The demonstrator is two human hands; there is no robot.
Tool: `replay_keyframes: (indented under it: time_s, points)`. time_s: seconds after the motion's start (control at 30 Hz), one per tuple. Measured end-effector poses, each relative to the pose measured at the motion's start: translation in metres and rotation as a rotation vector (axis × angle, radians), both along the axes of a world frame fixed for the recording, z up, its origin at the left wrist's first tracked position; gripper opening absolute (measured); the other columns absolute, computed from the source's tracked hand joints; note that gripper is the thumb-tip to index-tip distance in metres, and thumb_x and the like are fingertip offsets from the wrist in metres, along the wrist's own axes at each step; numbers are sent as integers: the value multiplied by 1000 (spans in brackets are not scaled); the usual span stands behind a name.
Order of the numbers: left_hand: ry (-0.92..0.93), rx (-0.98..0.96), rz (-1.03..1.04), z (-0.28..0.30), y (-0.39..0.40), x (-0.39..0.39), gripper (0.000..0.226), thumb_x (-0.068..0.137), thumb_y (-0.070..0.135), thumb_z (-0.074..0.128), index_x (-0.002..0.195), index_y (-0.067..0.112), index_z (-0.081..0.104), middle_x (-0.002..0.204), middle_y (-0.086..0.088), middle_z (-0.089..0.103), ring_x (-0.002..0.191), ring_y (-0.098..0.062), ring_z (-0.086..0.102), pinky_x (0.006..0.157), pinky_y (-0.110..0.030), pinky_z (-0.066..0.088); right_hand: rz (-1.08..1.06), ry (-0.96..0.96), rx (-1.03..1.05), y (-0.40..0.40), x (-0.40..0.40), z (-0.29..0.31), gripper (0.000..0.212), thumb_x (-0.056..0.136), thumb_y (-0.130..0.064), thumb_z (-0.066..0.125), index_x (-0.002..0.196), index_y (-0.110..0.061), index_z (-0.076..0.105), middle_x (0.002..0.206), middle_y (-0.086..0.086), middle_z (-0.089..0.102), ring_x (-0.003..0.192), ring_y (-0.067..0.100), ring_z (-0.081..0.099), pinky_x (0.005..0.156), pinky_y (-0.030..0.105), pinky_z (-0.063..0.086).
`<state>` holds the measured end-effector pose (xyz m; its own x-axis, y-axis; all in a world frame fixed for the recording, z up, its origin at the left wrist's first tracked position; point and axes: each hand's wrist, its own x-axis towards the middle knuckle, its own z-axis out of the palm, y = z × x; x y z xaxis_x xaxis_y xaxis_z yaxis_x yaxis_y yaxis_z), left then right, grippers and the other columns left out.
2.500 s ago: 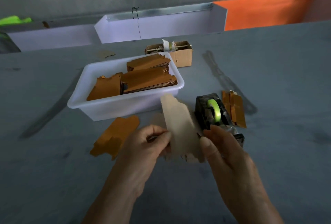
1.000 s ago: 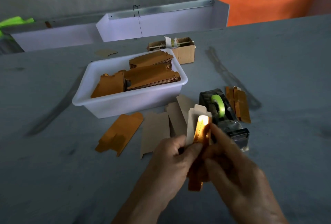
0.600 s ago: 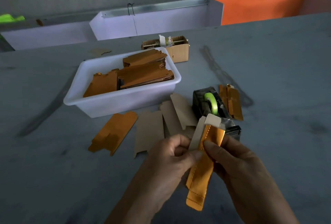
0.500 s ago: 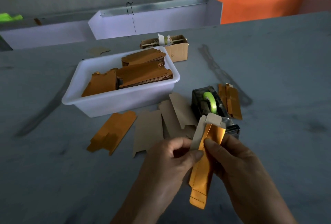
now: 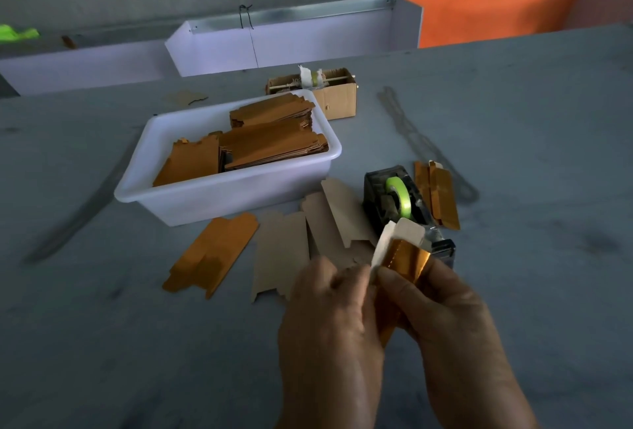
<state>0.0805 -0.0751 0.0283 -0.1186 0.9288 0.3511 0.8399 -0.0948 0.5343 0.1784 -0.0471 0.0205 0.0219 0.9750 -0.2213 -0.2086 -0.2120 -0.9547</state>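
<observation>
Gold-foil carton blank [image 5: 406, 262] is held just above the bench [image 5: 513, 127], in front of the tape dispenser [image 5: 394, 199]. The left hand [image 5: 329, 319] pinches its pale inner flap and the right hand [image 5: 445, 312] pinches the shiny gold panel with thumb and curled fingers. Half a second ago a long gold tail hung below the hands; now that tail is mostly hidden between the palms, and the gold panel wraps across the top, so the flat piece seems to be closing into a sleeve. The hands have also drawn closer together. Likely the side seam is nearly ready for tape, though the seam itself cannot be seen. Compared with the earliest view, the blank no longer shows its brown side flat and open. Other flat blanks [image 5: 281, 250] lie beside the white tub [image 5: 239, 195], as they did a second ago.
</observation>
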Motion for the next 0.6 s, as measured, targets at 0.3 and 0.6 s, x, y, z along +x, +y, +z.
replay_keyframes:
  time_s: [0.3,0.6]
  points:
    - [228,-1,35,-13,-6,13,61,45,22,93,103,11,76,82,-3,56,63,-12,56,34,-16,39,96,92,-4,-3,3,5,31,64,-32,62,89,-17,73,83,7,74,81,19,71,65,24,55]
    - [-496,-146,95,-6,-2,-8,22,80,19,74,95,34,68,84,12,65,80,-1,62,63,-15,50,21,51,21,-1,3,-1,20,65,-27,65,77,-11,70,73,7,70,75,21,66,83,43,53]
